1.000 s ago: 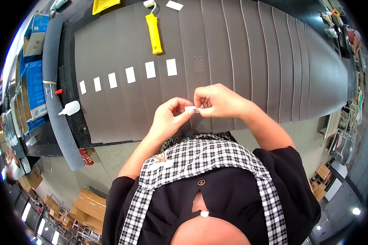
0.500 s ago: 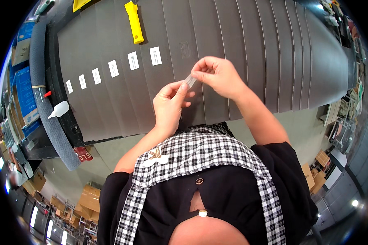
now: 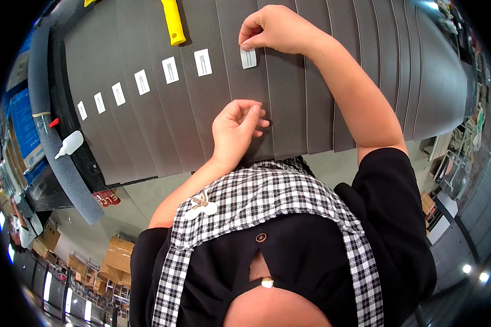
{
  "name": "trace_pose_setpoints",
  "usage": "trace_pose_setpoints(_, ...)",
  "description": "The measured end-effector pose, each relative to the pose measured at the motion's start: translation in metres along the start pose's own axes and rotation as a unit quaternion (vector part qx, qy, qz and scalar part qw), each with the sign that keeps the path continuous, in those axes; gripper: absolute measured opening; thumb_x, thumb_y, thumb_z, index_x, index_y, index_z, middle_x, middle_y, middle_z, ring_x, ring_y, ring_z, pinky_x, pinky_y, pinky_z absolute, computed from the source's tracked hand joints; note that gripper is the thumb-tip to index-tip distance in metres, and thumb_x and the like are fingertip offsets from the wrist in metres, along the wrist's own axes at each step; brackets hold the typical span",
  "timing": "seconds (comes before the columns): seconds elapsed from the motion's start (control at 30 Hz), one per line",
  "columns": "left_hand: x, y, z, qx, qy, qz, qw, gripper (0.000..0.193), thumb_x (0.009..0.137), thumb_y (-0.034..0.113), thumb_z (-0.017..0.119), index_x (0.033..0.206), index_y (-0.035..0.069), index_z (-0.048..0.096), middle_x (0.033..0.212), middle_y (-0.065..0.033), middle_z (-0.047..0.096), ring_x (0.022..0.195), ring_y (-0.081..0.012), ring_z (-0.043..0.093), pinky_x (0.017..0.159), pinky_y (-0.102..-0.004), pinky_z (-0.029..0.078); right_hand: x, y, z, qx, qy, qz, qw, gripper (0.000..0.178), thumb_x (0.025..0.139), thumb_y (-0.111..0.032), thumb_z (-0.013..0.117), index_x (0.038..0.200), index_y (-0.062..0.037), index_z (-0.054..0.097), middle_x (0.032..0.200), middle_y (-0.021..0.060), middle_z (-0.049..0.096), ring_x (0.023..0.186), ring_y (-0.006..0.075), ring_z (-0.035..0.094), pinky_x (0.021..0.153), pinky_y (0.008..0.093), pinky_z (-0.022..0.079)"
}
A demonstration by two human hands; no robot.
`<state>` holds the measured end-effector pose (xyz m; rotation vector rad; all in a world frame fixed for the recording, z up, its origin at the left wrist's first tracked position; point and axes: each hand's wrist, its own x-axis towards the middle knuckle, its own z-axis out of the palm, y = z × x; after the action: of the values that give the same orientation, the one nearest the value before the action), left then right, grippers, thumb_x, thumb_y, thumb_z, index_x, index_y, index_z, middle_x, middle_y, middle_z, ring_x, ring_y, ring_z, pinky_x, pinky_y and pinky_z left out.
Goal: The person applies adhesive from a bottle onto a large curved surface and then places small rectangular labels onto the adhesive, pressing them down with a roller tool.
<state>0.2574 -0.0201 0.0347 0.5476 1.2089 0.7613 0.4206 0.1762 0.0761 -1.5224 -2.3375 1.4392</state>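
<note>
A: How does the grip stand?
B: The right hand [image 3: 264, 31] has its thumb and fingertips pinched together on the upper end of a white label [image 3: 249, 59].
A: Which way does the label lie from there?
B: At six o'clock from the pinch, its long axis running nearly twelve to six. Whether its lower end touches the grey sheets [image 3: 292, 125] beneath cannot be told.
A: And the left hand [image 3: 236, 128]?
B: Farther off, at six o'clock from the label and well apart. Its fingers curl loosely, the thumb close by the index finger; whether anything sits between them cannot be told.
A: What else lies about?
B: The nearest placed label [image 3: 203, 62] is at nine o'clock, last of six in a slanting row. A yellow handle [image 3: 173, 23] lies at ten, a white bottle [image 3: 72, 143] at eight.
</note>
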Motion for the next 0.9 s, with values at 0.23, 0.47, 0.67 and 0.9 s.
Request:
trace_pose_setpoints(0.23,-0.001,-0.001,0.000,-0.005,-0.003,0.002,1.000,0.016,0.103,0.014,0.062,0.112,0.001,0.065,0.098,-0.0066,0.071,0.082,-0.0127,0.072,0.063,-0.0229,0.057,0.000,0.002,0.006,-0.004,0.018,0.005,1.000,0.017,0.082,-0.021,0.078,0.093,-0.0081,0.078,0.092,0.0083,0.077,0.088,0.0222,0.072,0.080,0.0354,0.055)
trace_pose_setpoints(0.47,-0.002,-0.002,0.001,-0.004,-0.003,0.016,1.000,0.016,0.104,0.013,0.061,0.113,0.001,0.065,0.098,-0.0054,0.071,0.081,-0.0114,0.071,0.063,-0.0226,0.057,0.006,0.010,0.009,-0.027,0.027,-0.033,0.999,0.017,0.083,-0.020,0.077,0.093,-0.0075,0.078,0.092,0.0088,0.077,0.088,0.0233,0.072,0.080,0.0359,0.056)
trace_pose_setpoints(0.67,-0.008,0.020,0.001,0.377,-0.003,0.190,0.906,0.044,0.091,0.014,0.075,0.132,0.004,0.061,0.088,-0.0057,0.067,0.067,-0.0165,0.065,0.063,-0.0310,0.055,0.010,0.012,0.012,-0.050,0.037,-0.048,0.997,0.016,0.082,-0.019,0.077,0.093,-0.0073,0.078,0.092,0.0096,0.077,0.088,0.0246,0.072,0.081,0.0368,0.056)
trace_pose_setpoints(0.9,0.016,0.029,0.003,0.569,0.051,0.274,0.774,0.075,0.086,0.022,0.076,0.150,0.005,0.043,0.084,-0.0070,0.065,0.074,-0.0262,0.067,0.061,-0.0392,0.055,0.008,0.011,0.012,-0.055,0.037,-0.044,0.997,0.015,0.082,-0.018,0.076,0.092,-0.0068,0.077,0.091,0.0097,0.076,0.088,0.0254,0.072,0.081,0.0370,0.056)
